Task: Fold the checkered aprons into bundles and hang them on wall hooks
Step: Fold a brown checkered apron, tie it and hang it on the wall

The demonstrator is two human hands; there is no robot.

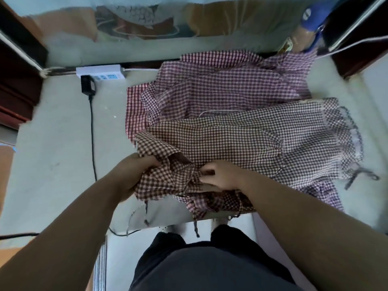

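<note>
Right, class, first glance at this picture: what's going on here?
A person stands at a pale surface and gathers the near end of a brown checkered apron. The left hand grips the bunched cloth and the right hand pinches it beside it. A purple checkered apron and a red checkered apron lie unfolded behind. No hooks show.

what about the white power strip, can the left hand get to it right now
Probably yes, once it lets go. The left hand grips the bunched end of the brown checkered apron, so it is busy. The white power strip lies further back on its side, with open table between.
</note>
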